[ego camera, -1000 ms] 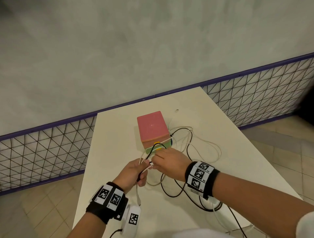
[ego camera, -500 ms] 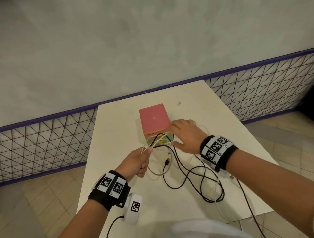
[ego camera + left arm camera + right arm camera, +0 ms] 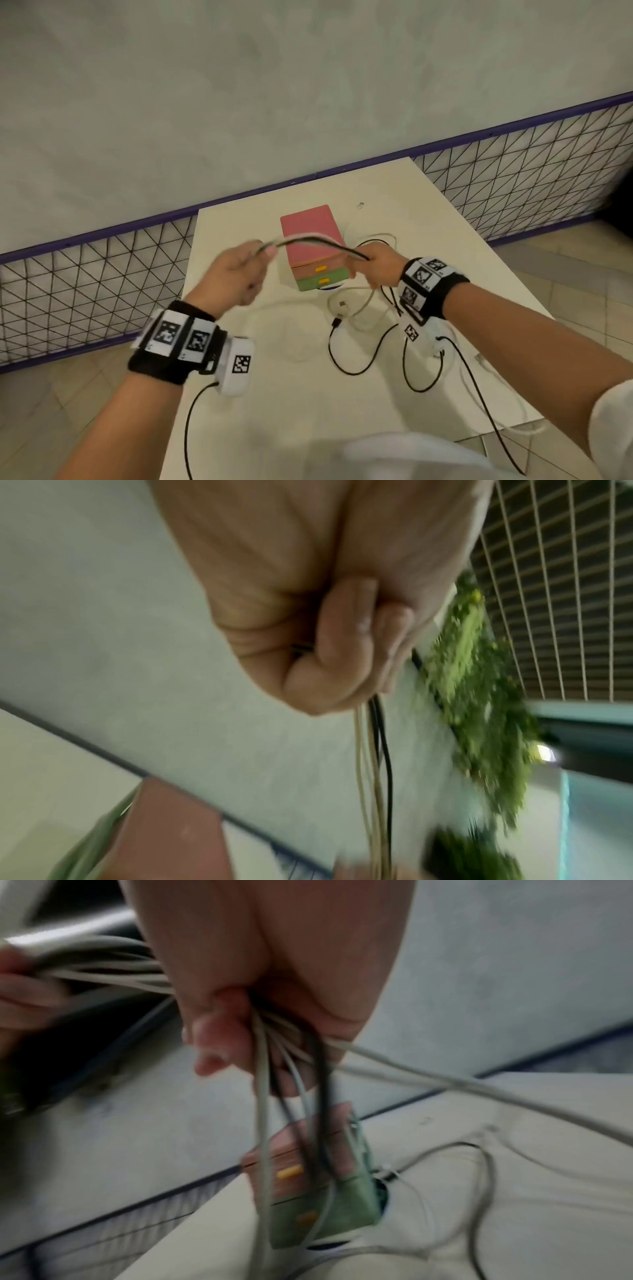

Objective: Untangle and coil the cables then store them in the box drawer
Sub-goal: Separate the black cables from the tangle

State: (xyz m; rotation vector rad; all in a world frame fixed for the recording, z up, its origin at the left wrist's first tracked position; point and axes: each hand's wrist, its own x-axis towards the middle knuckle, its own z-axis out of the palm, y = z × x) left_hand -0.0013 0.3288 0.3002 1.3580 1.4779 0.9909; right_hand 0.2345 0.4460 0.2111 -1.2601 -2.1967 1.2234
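Observation:
A bundle of white and black cables (image 3: 318, 242) stretches in the air between my two hands, above the table. My left hand (image 3: 239, 270) grips one end of the strands (image 3: 375, 764) in a fist. My right hand (image 3: 375, 265) grips the other end, and the cables (image 3: 291, 1085) hang down from its fist. More cable loops (image 3: 363, 329) lie on the white table (image 3: 445, 219) in front of the box. The box (image 3: 313, 236) has a pink top, a pink drawer and a green drawer (image 3: 322, 281), both shut, with yellow handles.
The table stands against a grey wall (image 3: 274, 85) with a wire mesh fence (image 3: 85, 274) below it. A black cable loop (image 3: 421, 370) trails towards the table's near right edge. Tiled floor lies on both sides.
Both hands have risen off the table. The right hand came back from beside the box and took hold of the bundle, which now spans between the hands. The camera has tilted up.

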